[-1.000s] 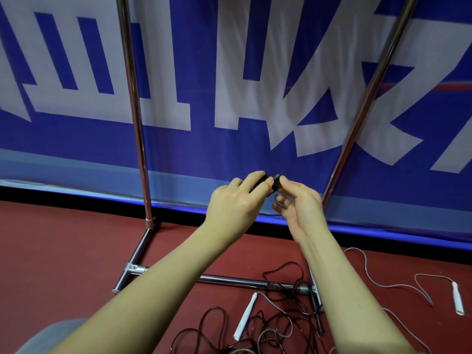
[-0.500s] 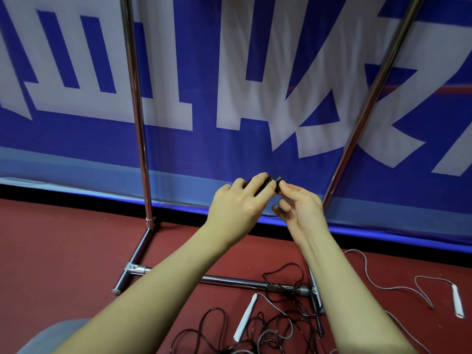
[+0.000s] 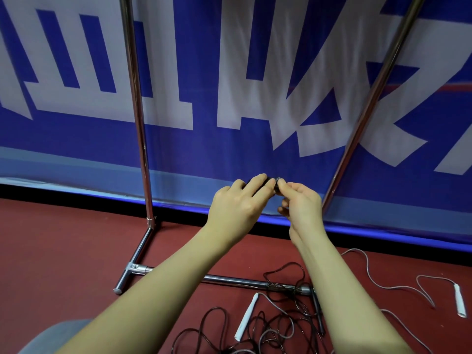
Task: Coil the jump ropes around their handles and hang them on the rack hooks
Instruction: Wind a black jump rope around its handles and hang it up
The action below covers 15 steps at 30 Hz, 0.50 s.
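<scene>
My left hand [image 3: 238,204] and my right hand [image 3: 301,203] meet in front of the banner, fingers pinched together on a small black jump rope handle [image 3: 274,184]; most of it is hidden by my fingers. Below on the red floor lies a tangle of black rope [image 3: 268,325] draped over the rack's base bar [image 3: 229,279]. A white handle [image 3: 246,316] rests among the black loops. A second white handle [image 3: 459,300] with its pale rope [image 3: 383,284] lies at the right. The rack's hooks are out of view.
The chrome rack's left upright [image 3: 135,111] and slanted right upright [image 3: 370,98] rise in front of a blue and white banner [image 3: 229,72]. A grey rounded object [image 3: 51,335] shows at the bottom left.
Both hands have stayed together on the black handle, with the right fingers curling slightly tighter. The ropes on the floor have not moved.
</scene>
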Available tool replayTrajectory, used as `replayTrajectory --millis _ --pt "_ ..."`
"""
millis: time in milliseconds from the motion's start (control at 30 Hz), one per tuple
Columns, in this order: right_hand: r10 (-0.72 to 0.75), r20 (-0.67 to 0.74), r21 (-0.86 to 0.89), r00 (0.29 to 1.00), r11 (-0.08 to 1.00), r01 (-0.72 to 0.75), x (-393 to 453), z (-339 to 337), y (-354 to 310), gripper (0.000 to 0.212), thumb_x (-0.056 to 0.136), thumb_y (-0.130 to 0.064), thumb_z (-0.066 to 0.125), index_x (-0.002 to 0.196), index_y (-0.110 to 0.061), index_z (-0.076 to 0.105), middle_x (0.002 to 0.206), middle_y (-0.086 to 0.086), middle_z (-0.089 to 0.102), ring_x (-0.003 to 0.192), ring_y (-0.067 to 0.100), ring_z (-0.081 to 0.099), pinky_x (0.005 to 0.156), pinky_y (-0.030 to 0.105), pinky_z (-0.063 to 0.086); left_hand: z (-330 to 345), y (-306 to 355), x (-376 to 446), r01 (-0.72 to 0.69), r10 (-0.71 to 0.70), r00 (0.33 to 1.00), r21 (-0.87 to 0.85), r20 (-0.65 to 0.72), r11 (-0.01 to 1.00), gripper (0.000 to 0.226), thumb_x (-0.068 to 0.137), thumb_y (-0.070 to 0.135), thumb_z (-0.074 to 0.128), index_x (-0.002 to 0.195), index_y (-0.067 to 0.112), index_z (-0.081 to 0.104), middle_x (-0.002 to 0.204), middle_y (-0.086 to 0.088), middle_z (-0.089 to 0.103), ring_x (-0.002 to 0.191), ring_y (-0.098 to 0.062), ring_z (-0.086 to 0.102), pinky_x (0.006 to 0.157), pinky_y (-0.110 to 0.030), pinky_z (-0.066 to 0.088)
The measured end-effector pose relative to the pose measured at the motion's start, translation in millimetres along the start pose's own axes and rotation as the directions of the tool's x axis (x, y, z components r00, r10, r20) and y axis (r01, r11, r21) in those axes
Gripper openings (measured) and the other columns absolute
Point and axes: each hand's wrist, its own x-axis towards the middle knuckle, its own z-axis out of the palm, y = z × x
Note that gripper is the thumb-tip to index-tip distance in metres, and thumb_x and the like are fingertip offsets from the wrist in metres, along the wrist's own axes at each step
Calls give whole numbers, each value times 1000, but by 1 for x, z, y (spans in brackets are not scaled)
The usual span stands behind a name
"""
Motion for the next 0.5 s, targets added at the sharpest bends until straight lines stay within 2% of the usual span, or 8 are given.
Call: replayTrajectory --millis 100,267,433,500 --pt "-25 18 -37 1000 999 26 0 -1 -4 14 90 -22 66 85 -9 69 76 1 66 53 5 42 56 22 44 -1 -1 2 -6 6 1000 16 -12 1000 27 79 9 74 105 15 71 104 2 70 52 -20 41 45 -23 21" --pt "31 25 -16 999 999 -30 2 -5 -7 12 87 -20 69 85 -8 69 80 2 65 70 12 48 61 26 43 -1 -2 1 -34 35 999 40 -1 999 38 75 5 76 111 14 68 108 1 70 53 -21 42 46 -23 22" --pt "-96 -67 -161 993 983 84 4 0 0 17 89 -15 67 85 1 67 78 6 67 71 11 58 67 23 43 2 3 -6 -33 30 998 50 62 998 33 75 8 77 108 14 72 108 2 70 53 -19 40 49 -24 19" --pt "-135 -74 -180 988 976 120 2 3 5 18 89 -17 66 87 1 67 79 7 69 74 12 63 68 21 46 2 1 -6 -20 18 999 43 48 999 28 78 11 77 106 13 73 106 2 71 52 -19 42 48 -24 19"
